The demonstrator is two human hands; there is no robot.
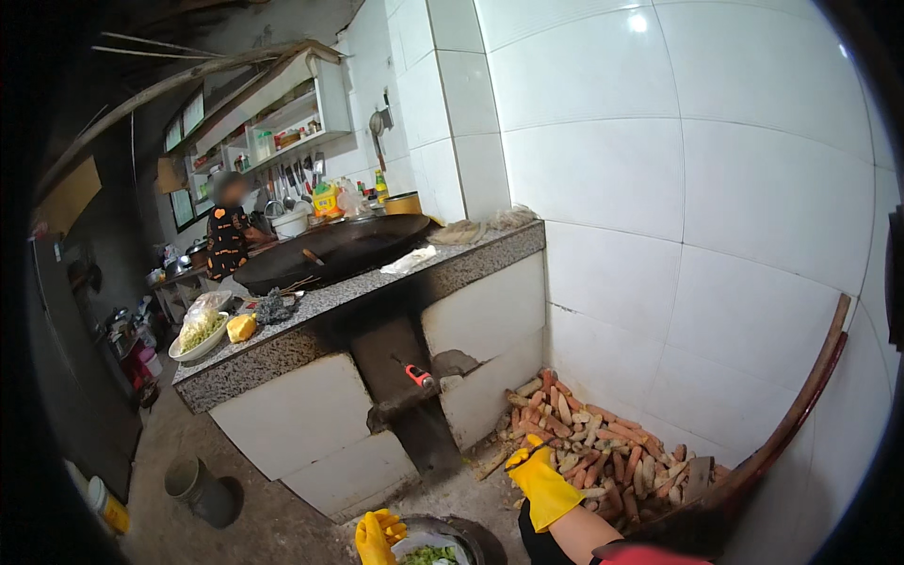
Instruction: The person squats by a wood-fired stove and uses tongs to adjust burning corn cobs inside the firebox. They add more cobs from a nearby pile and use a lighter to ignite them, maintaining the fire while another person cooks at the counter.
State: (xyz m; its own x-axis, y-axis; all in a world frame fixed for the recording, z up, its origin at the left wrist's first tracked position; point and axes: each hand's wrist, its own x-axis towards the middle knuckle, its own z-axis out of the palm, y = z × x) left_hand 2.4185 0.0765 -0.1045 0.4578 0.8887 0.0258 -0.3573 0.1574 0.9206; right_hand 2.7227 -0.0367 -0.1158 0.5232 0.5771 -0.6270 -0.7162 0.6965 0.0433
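My right hand [540, 487], in a yellow rubber glove, is closed around a thin dark rod [526, 455]. It is over the near left edge of a heap of corn cobs [600, 452]. At the bottom edge my left hand [376, 538], in a matching glove, has curled fingers; whether it holds anything is not visible. Beside it stands a round metal basin [472, 533], partly cut off, with chopped green leaves [431, 555] in it. A red-handled lighter [418, 376] rests on the ledge of the brick stove's sooty fire opening [385, 353].
A large wok [339, 247] is set in the granite-topped stove. On its left corner are a plate of chopped greens [205, 335], a yellow lump [242, 328] and steel wool [274, 308]. A bucket [201, 491] stands on the floor. Another person [227, 236] works behind. Long poles [798, 417] lean right.
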